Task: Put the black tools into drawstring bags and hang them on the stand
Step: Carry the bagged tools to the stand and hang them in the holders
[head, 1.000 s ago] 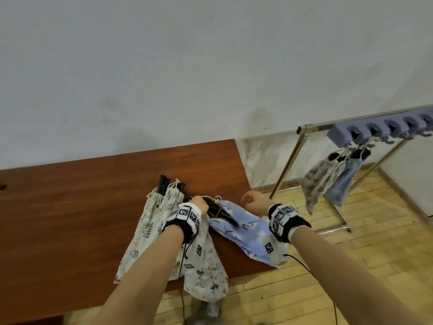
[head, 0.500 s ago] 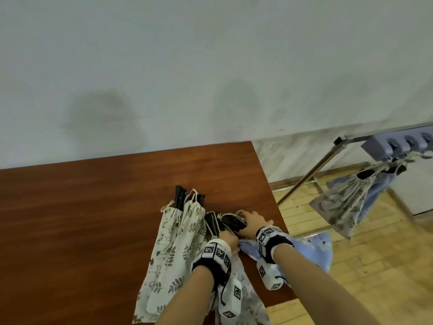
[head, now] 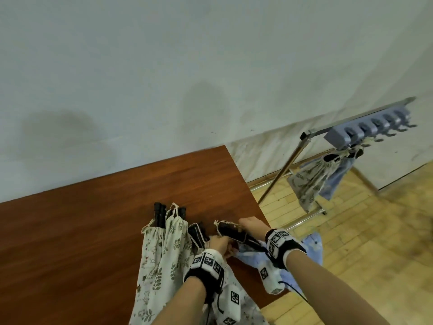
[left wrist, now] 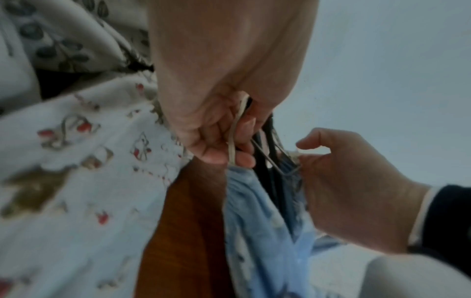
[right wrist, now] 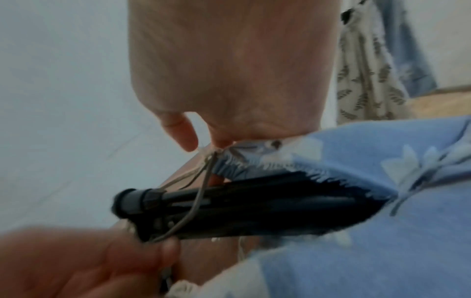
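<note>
Since a moment ago both hands have closed in on the blue drawstring bag (head: pixel 311 248), left hand (left wrist: pixel 216 129) and right hand (left wrist: pixel 351 189) fingers pinching its cords around a black tool (right wrist: pixel 229 209); two bags (head: pixel 311 181) hang on the stand (head: pixel 365 130), three cream bags (head: pixel 164 245) wait on the counter (head: pixel 82 231).

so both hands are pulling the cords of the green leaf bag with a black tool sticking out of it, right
Not quite: it's the blue bag, not a leaf one. The right wrist view shows the black tool sticking out while the left hand and right hand pinch its cords.

Blue drawstring bag (head: pixel 311 252) at table corner, black tool (right wrist: pixel 229 207) protruding from gathered mouth, filled bags (head: pixel 311 181) hanging on stand (head: pixel 365 130)
</note>
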`<move>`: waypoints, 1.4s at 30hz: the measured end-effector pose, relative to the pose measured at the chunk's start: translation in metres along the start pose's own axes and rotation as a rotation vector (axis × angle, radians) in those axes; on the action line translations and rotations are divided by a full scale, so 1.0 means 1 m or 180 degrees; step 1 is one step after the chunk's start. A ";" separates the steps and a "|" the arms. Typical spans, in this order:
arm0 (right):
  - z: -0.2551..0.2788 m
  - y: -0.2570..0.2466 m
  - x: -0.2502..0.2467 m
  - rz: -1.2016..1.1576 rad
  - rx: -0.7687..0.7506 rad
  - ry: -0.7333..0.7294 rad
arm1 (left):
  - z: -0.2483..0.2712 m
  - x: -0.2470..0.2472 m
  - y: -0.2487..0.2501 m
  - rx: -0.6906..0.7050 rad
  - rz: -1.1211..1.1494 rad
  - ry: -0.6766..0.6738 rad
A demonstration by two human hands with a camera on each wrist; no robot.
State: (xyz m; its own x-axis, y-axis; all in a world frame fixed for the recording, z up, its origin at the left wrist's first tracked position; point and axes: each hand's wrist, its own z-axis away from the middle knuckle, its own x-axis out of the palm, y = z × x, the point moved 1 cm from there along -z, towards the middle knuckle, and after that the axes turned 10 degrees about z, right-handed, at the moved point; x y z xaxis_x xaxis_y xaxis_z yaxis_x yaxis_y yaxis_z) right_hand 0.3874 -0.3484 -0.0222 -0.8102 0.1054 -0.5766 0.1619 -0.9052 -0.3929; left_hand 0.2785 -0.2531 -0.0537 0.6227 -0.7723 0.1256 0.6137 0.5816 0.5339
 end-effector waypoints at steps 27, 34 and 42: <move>0.146 0.061 -0.120 -0.3039 -0.0988 0.1277 | 0.147 0.128 0.088 0.3372 -0.3056 -0.1637; 0.219 0.098 -0.153 -0.3000 -0.1468 0.1523 | 0.177 0.187 0.092 0.3888 -0.2061 -0.1774; 0.270 0.152 -0.161 -0.2737 -0.1326 0.1540 | 0.179 0.264 0.074 0.3492 -0.2916 -0.2713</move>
State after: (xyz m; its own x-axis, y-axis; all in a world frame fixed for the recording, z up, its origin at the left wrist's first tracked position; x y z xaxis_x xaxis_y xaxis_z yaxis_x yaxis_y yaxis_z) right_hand 0.3904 -0.6143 0.2043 -0.4492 0.8758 -0.1764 -0.1033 -0.2470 -0.9635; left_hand 0.4013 -0.4603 0.1687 -0.3800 -0.8573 -0.3472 -0.2379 -0.2721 0.9324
